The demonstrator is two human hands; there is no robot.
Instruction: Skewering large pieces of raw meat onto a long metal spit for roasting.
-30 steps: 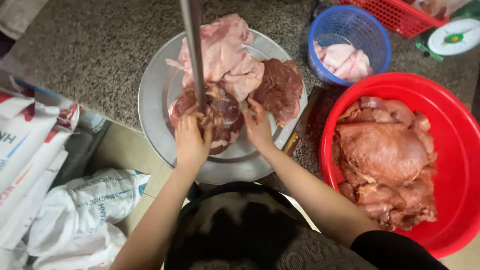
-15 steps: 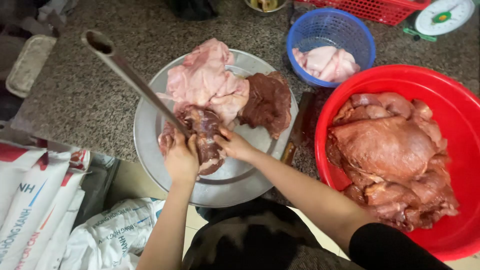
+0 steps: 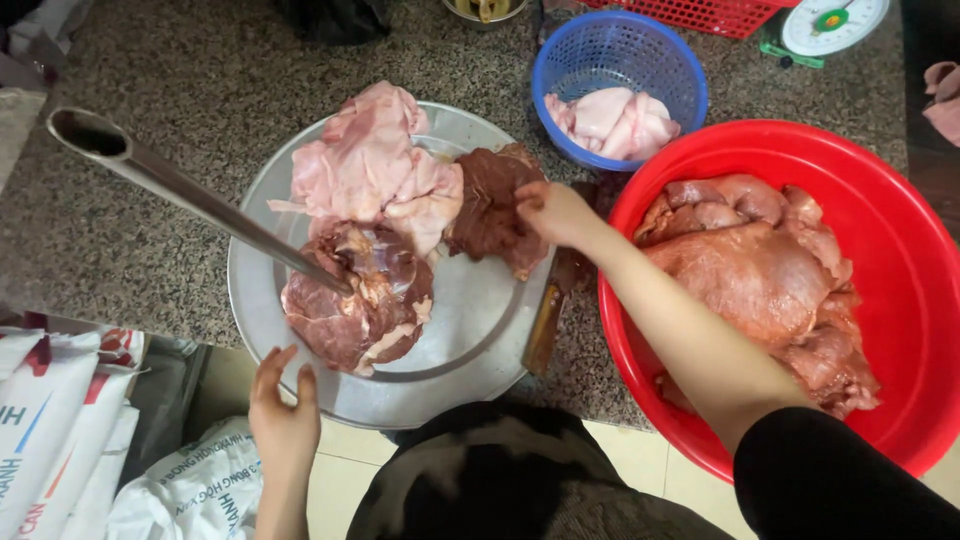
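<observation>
Head view looks straight down at your two hands over a speckled stone counter (image 3: 150,250). Largest is the red plastic basin (image 3: 900,250), just right of your right forearm and heaped with big reddish slabs of raw meat (image 3: 760,280). Next comes the round metal tray (image 3: 470,340), lying between your hands. On it, just beyond your left hand, sits a dark red chunk of meat (image 3: 350,310) with a metal tube (image 3: 190,195) pushed into it; the tube slants up and away to the left of that hand. Further out on the tray lies a pile of pale pink meat (image 3: 375,165).

Your right hand (image 3: 555,212) reaches across the tray's right side, fingers curled and pinching the edge of a dark brown liver-like piece (image 3: 490,205). Your left hand (image 3: 283,410) hovers at the tray's near rim, fingers spread and holding nothing, just short of the red chunk.

Beyond your right hand stands a blue perforated basket (image 3: 620,50) holding a few pale cuts. A knife (image 3: 545,325) with a wooden handle lies under your right forearm, between tray and basin. Printed white sacks (image 3: 60,430) lie left of your left hand.
</observation>
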